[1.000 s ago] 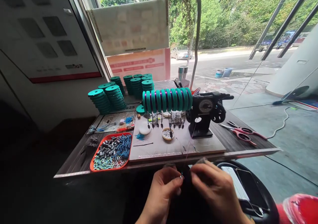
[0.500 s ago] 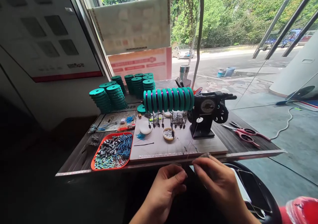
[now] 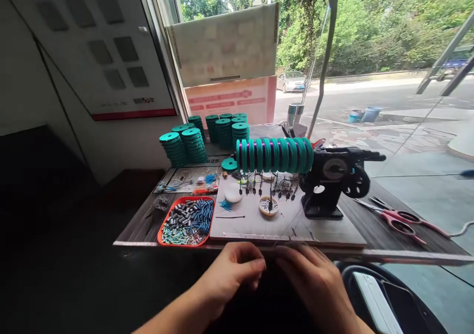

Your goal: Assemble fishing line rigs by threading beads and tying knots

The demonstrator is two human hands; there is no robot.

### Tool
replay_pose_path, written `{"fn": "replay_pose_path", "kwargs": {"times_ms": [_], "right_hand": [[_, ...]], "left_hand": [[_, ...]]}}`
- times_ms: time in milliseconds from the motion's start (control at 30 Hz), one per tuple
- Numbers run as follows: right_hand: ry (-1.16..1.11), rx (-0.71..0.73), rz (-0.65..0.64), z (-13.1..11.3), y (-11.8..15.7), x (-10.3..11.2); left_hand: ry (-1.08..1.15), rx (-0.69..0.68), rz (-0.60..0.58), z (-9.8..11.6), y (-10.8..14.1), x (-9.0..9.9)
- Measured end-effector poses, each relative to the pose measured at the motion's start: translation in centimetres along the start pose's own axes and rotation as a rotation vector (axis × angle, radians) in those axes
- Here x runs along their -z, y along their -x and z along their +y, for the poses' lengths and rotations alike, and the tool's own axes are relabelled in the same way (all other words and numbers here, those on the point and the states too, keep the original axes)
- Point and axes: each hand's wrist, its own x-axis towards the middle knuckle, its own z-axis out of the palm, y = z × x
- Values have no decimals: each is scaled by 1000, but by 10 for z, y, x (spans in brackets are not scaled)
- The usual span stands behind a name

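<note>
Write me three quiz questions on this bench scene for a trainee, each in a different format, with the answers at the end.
1. Multiple choice: where do the red-handled scissors lie relative to the black geared machine?
A) Left
B) Right
C) Underneath
2. True or false: the left hand is inside the red tray.
3. Fill in the colour: the spools stacked at the back are ____.

Key: 1 B; 2 false; 3 teal.

Both hands (image 3: 242,270) (image 3: 313,277) were at the counter's (image 3: 135,228) front edge; red tray (image 3: 160,235) of small parts lay left.
</note>
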Motion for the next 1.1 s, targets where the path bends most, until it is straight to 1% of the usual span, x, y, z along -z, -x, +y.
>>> {"fn": "replay_pose_path", "kwargs": {"times_ms": [100,200,300,367,500,600,667,733,833,900,967,1033,1100], "right_hand": [[26,76,-29,-16,-19,-31],[43,111,-50,-31,-45,-61],[52,113,-49,-38,-60,-79],[36,128,-40,-38,-58,-82],[-39,198,1,-27,-39,-74],[-107,208,32,-20,-25,-61],[-146,187,37,-20,-18,-48],[-213,100,16,-23,-10,-33],[-446,-165,-97,-31,-2,-13],[-600,-320,-172,-34,1,-6],[-668,-386,-195,-34,3,-3],[-700,-406,-198,-32,4,-3],[-706,-410,-197,-30,5,-2]], "left_hand": [[-221,-21,26,20,12,20],[-366,-54,47,40,19,25],[-380,-86,59,51,19,23],[-284,-106,57,52,17,24],[47,-92,52,45,9,34],[212,-74,64,32,3,37],[332,-56,61,20,1,34],[464,-29,47,6,0,27],[648,9,27,-14,1,13],[771,20,12,-25,0,4],[931,26,-27,-32,-1,-3],[1075,32,-79,-36,-2,-6],[1139,38,-109,-38,-2,-8]]}}
